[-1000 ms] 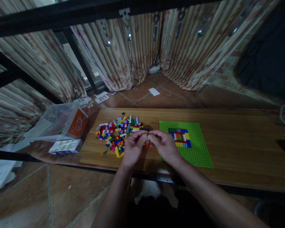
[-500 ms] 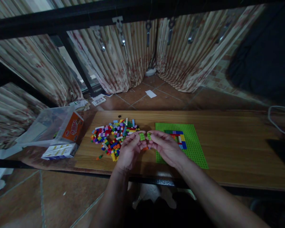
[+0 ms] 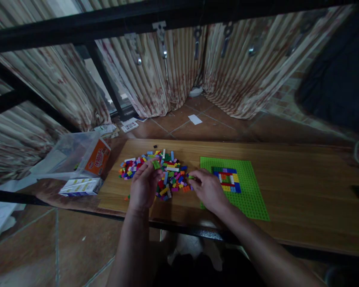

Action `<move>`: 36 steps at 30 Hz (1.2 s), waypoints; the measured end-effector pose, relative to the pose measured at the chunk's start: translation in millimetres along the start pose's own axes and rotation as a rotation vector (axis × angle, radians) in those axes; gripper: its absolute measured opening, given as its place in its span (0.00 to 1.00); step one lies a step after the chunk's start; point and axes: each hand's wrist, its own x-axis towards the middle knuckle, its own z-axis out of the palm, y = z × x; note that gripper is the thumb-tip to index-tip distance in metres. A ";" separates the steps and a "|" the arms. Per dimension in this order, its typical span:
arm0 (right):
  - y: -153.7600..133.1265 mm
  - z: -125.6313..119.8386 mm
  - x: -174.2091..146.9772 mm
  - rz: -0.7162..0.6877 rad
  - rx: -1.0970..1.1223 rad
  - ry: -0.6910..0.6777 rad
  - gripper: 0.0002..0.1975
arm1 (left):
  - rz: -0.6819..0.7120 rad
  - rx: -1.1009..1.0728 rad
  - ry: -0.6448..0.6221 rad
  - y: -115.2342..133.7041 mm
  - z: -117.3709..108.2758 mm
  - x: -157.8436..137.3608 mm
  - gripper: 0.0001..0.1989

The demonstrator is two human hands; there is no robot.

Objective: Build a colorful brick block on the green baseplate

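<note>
My left hand point(image 3: 144, 184) is raised over the pile of loose toy bricks point(image 3: 170, 175), its fingers closed on a lime green brick point(image 3: 156, 164). Between the pile and the baseplate, my right hand point(image 3: 208, 187) pinches a small green brick point(image 3: 191, 177) at its fingertips, partly hidden by the fingers. A lime green baseplate point(image 3: 251, 191) lies right of that hand. On it stands a rectangular frame of blue, yellow, red and white bricks point(image 3: 233, 178), partly behind my right hand.
Left of the wooden table point(image 3: 299, 187) are a clear plastic bin point(image 3: 77, 151) with an orange label and a white box point(image 3: 81, 186). A single black brick point(image 3: 155, 146) lies behind the pile. Striped curtains point(image 3: 179, 71) hang beyond the table.
My hands have moved apart from each other. The left went left over the pile with its green brick; the right stayed near the baseplate's left edge. The view has shifted slightly.
</note>
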 end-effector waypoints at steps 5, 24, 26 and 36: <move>2.4 5.1 1.3 -0.038 -0.169 -0.050 0.08 | -0.011 0.169 0.047 16.9 -15.6 2.0 0.16; 6.6 14.9 6.0 -0.018 -0.124 -0.092 0.11 | 0.182 1.153 0.120 11.7 -37.0 4.3 0.13; 6.7 13.9 5.9 -0.005 -0.112 -0.096 0.12 | 0.203 1.274 0.113 7.1 -34.9 3.9 0.13; 7.9 7.8 9.6 -0.016 -0.050 -0.058 0.12 | 0.298 1.616 0.048 -4.3 -24.8 5.5 0.13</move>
